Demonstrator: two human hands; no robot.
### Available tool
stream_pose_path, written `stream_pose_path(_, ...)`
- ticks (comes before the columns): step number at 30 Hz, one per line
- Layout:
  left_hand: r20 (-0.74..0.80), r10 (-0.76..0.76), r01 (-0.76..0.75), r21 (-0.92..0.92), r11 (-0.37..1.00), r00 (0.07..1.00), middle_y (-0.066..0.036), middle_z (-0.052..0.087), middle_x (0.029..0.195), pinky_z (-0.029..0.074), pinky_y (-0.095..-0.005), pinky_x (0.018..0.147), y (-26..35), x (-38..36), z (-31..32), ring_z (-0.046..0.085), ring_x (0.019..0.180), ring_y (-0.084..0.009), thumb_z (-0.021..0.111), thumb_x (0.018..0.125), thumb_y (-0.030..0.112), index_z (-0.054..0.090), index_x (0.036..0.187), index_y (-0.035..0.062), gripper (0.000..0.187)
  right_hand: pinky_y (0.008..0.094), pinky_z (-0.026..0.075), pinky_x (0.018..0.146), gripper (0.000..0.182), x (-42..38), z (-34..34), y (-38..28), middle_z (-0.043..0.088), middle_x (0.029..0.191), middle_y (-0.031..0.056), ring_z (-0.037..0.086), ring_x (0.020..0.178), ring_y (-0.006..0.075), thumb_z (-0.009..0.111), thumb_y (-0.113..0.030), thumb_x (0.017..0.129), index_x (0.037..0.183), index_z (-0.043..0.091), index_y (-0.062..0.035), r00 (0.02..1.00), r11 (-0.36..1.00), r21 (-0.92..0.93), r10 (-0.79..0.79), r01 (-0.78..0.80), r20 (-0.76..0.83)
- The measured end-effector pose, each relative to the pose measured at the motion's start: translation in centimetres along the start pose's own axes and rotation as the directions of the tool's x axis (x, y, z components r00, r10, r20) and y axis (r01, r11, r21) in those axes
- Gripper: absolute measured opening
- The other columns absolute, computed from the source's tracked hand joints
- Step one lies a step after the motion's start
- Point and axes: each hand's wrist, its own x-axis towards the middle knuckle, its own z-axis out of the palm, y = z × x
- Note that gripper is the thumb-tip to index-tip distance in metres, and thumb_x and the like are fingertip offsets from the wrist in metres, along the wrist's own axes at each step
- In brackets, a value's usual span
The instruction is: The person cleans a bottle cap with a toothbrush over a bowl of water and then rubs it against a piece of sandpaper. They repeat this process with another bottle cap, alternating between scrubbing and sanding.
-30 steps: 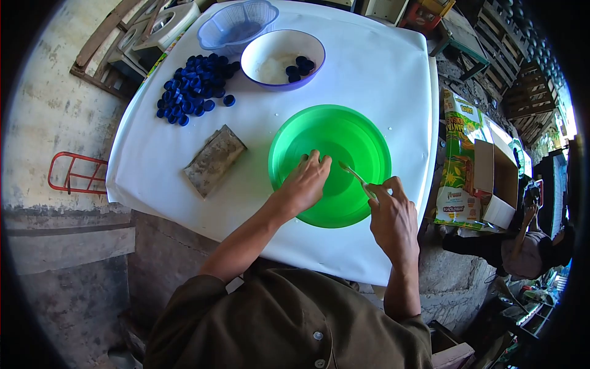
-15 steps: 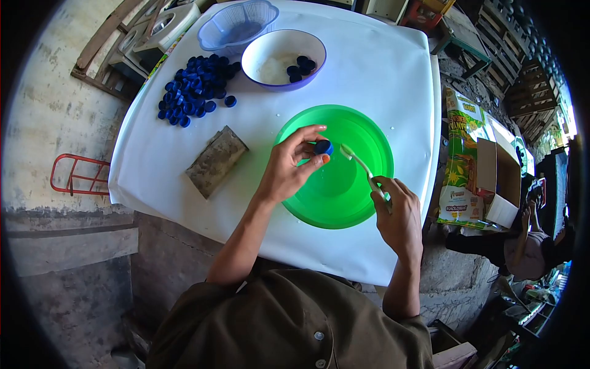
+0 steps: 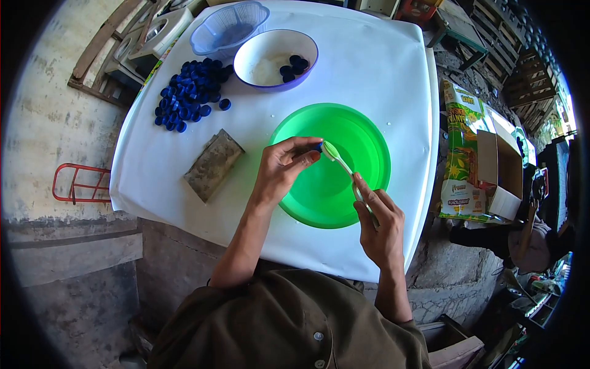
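White desk [image 3: 153, 166] runs past the green basin [image 3: 376, 154] to its right edge, stained wall [image 3: 55, 111] leftward — over the basin, left hand [image 3: 278, 171] pinches a blue cap [image 3: 318, 147], right hand [image 3: 382, 227] grips a toothbrush [image 3: 345, 166], seemingly touching it.

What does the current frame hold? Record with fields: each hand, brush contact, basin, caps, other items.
left hand: left hand pinching a blue cap
right hand: right hand gripping a toothbrush
brush contact: bristle end at the cap; touching or just short, cannot tell
basin: green basin, beneath the held cap
loose caps: cap pile on the white table cover; a few more in the white-and-purple bowl
other: blue basket, grey-brown block
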Motion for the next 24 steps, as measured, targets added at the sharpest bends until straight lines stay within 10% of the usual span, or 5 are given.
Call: stream_pose_path(24,0.136,0.036,0.002,-0.273,0.962,0.99,-0.021,0.063,0.126,0.047,-0.0363,0.101,-1.8,-0.1,-0.1,0.061,0.11,-0.0211,0.057,0.094,0.009,0.06,0.124,-0.0045,0.034,0.0364,0.047,0.058,0.053,0.0,1.0,-0.3,0.058,0.076,0.0116,0.054,0.061,0.0242,0.065,0.004,0.089,0.138,0.061,-0.0153,0.999,1.0,0.008,0.026,-0.026,-0.044)
